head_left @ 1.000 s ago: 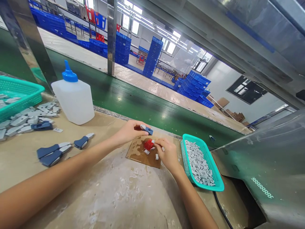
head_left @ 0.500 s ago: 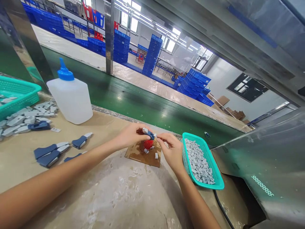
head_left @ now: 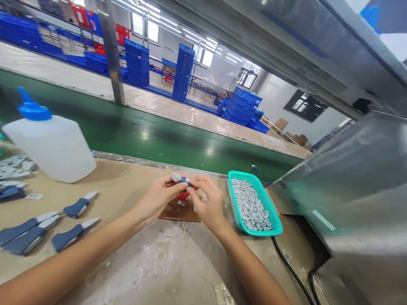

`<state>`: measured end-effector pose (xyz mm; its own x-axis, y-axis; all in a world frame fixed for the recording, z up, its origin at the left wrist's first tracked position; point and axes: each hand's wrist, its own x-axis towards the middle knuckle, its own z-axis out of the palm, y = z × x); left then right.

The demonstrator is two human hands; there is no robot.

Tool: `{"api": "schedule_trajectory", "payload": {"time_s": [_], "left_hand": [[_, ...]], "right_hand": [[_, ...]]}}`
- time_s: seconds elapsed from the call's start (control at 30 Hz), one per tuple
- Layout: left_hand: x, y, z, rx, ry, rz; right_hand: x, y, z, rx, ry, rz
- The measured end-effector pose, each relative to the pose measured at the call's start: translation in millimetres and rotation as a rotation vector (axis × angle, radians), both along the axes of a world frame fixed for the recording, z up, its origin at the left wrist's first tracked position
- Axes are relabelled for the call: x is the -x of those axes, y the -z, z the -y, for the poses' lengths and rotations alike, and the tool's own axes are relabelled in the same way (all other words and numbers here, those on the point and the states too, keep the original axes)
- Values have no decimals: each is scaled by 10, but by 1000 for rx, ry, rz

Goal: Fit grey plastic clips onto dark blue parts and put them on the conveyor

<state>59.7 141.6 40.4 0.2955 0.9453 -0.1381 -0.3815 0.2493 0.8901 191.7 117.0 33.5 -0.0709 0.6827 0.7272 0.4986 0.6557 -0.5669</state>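
Note:
My left hand [head_left: 159, 192] is closed on a small dark blue plastic part [head_left: 183, 182] with a pale grey tip pointing left. My right hand [head_left: 208, 197] pinches the part's other end, where a small white piece [head_left: 188, 179] shows between the fingers. Exactly how that piece sits on the blue part is hidden. Just below both hands is a red object [head_left: 183, 196] on a wet brown plate [head_left: 179, 214], partly covered by the fingers. A small pale piece [head_left: 181, 203] lies on the plate.
Right of my hands stands a green basket [head_left: 278, 220] of small grey pieces. At left are a white bottle [head_left: 60, 148] with a blue nozzle, several blue-grey parts [head_left: 76, 207] and a heap of grey pieces [head_left: 14, 167]. A green belt [head_left: 171, 148] runs behind; a metal panel [head_left: 359, 190] bounds the right.
The view has turned right, so the bench things shift left. My right hand has closed in on the blue part, its fingers now overlapping the end that stuck out before.

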Motion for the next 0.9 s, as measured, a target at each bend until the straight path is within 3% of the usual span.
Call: {"api": "schedule_trajectory", "payload": {"time_s": [0.1, 0.3, 0.47, 0.57, 0.63, 0.73, 0.83, 0.9], "left_hand": [[-88, -37, 57, 116, -65, 60], [-207, -110, 96, 119, -176, 102], [-305, -151, 158, 116, -86, 147], [-280, -184, 183, 100, -38, 61], [-157, -198, 165, 62, -67, -26], [193, -193, 121, -21, -128, -177], [615, -161, 160, -109, -96, -401], [846, -133, 227, -137, -37, -528]], "right_hand": [[29, -2, 14, 12, 17, -82], [12, -31, 1, 40, 60, -212], [32, -115, 104, 46, 111, -71], [16, -137, 174, 51, 114, -35], [-101, -137, 202, 52, 111, -40], [-525, -127, 250, 78, 190, -38], [-1134, -90, 262, 329, 593, 313], [-1500, -26, 213, 408, 603, 394]]}}
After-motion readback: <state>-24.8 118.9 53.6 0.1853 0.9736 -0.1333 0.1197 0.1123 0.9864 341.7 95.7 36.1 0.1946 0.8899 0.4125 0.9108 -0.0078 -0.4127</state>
